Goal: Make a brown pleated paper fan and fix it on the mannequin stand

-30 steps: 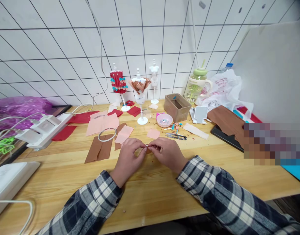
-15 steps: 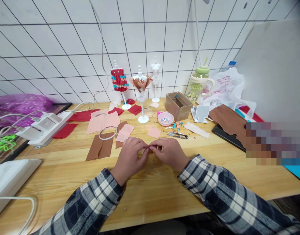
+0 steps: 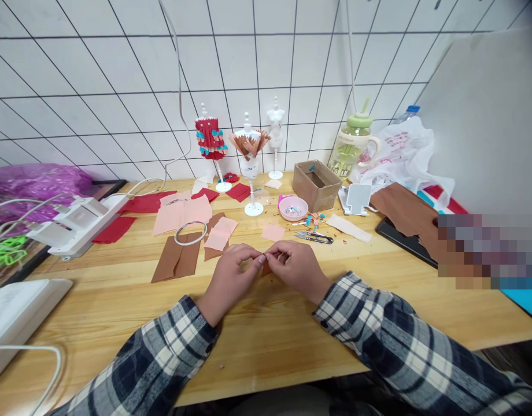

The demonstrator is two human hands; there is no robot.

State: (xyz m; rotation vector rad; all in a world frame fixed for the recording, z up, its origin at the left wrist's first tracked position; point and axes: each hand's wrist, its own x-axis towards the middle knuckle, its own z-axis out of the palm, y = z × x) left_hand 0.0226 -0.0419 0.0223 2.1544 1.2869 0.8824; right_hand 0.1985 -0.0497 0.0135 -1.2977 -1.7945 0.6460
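Basically, left hand (image 3: 231, 278) and right hand (image 3: 299, 267) both pinch the brown scrap (image 3: 266, 268), near side of the pink square (image 3: 273, 231), and since fingers (image 3: 251, 252) cover part of it, an uneven pull could make it slip or crease unnoticed.

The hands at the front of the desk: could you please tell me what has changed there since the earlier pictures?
The left hand and right hand have shifted their pinch slightly, and more of the small brown piece shows below their grip. Nothing was visibly let go. The snips, pink bowl and cardboard box stayed put.
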